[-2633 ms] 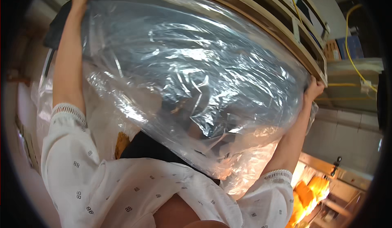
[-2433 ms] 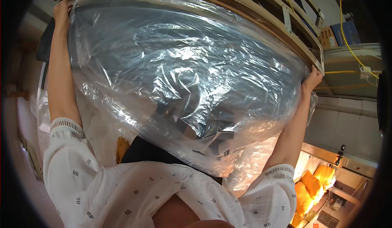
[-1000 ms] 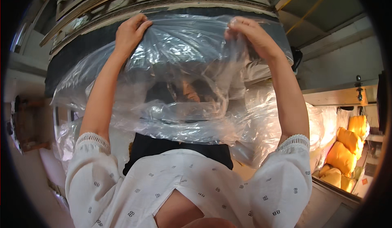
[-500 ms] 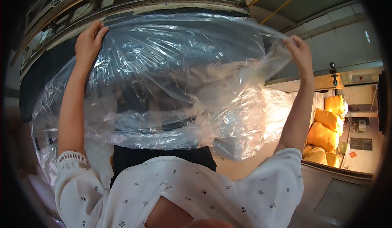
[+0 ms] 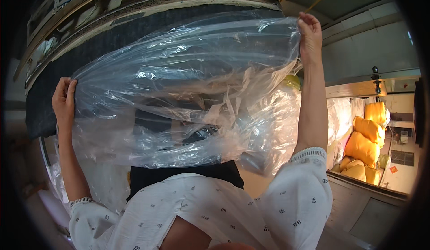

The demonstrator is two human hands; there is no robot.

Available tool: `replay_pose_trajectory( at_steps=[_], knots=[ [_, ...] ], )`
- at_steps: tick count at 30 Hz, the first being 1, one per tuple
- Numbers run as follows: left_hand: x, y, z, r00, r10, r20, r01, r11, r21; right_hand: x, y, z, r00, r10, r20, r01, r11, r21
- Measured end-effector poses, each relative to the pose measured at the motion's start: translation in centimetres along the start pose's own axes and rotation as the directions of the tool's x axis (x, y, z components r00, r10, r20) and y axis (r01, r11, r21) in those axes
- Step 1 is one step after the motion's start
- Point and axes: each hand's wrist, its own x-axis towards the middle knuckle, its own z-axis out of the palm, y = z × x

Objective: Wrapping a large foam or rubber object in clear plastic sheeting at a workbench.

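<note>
A clear plastic bag [image 5: 179, 102] was held spread between both hands: its left edge was pinched by the left hand [image 5: 64, 101], its upper right corner by the right hand [image 5: 309, 35].

Large clear plastic bag [image 5: 179, 93] spread across centre, plump yellow sacks [image 5: 365, 147] stacked at right, small red square label [image 5: 393, 169] beside them

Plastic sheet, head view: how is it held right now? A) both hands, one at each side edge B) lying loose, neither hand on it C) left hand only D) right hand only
A: the left hand grips the left edge of the clear plastic sheet low down, while the right hand pinches its upper right corner, raised higher.
</note>
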Motion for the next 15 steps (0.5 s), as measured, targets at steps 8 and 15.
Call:
replay_pose_trajectory(
  at_steps=[8,15],
  knots=[
    [-0.2,-0.4,-0.2,1.000,-0.007,-0.026,0.007,1.000,-0.022,-0.7,-1.9,-0.8,0.898,-0.357,0.255,0.343,0.207,-0.916],
    [-0.4,-0.9,0.2,0.998,0.007,-0.063,-0.008,1.000,-0.025,-8.1,-1.1,3.7,0.887,-0.070,0.457,0.463,0.146,-0.874]
  ],
)
